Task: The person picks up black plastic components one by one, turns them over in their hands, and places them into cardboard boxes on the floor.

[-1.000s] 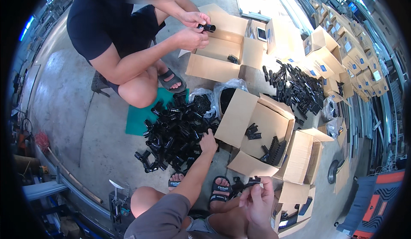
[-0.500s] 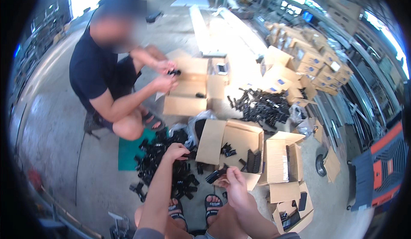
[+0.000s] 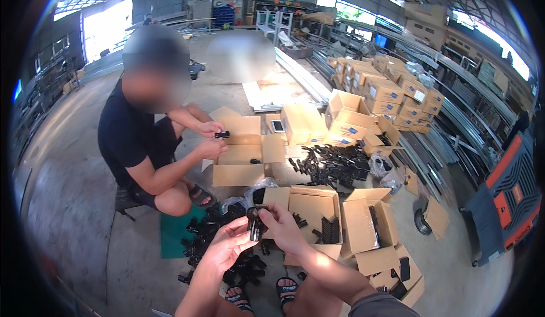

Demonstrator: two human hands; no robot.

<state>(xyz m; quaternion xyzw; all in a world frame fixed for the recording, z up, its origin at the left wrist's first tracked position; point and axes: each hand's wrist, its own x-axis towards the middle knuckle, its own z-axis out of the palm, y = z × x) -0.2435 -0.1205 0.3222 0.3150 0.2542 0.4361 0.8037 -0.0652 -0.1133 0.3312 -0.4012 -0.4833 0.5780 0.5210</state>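
Note:
A shiny black tubular fitting (image 3: 255, 229) is held up in front of me between my two hands. My left hand (image 3: 228, 244) grips it from the left, fingers and thumb around its lower part. My right hand (image 3: 285, 230) pinches its upper end from the right. Beneath my left hand lies a heap of similar black fittings (image 3: 248, 269), partly on a green mat (image 3: 173, 237). Just beyond my right hand stands an open cardboard box (image 3: 311, 199) with several black parts inside.
A co-worker (image 3: 128, 121) sits at the left, holding a black fitting over another open box (image 3: 238, 176). More black parts (image 3: 332, 165) are piled on the floor beyond. Open cartons (image 3: 356, 203) stand to my right, stacked boxes (image 3: 392, 93) farther back, and an orange-and-grey machine (image 3: 511, 198) at the far right.
My hands, apart before, have come together at one fitting: the right moved left, the left rose off the heap. My view has tilted upward, showing more of the hall.

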